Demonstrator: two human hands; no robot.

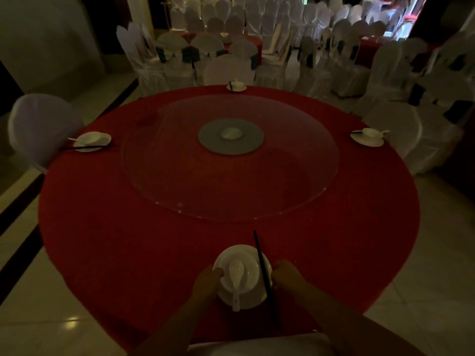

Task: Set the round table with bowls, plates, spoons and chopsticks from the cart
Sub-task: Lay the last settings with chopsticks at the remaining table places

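Left hand (207,278) and right hand (285,277) grip plate (259,295) rim at table (128,240) near edge; bowl (246,268), spoon (236,281), chopsticks (264,276) on plate.

No readable text, labels or numbers anywhere.

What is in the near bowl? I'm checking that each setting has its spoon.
A white spoon lies in the bowl, handle over the near rim. The bowl sits on a plate, chopsticks across the right side. The bowl's floor under the spoon is hidden.
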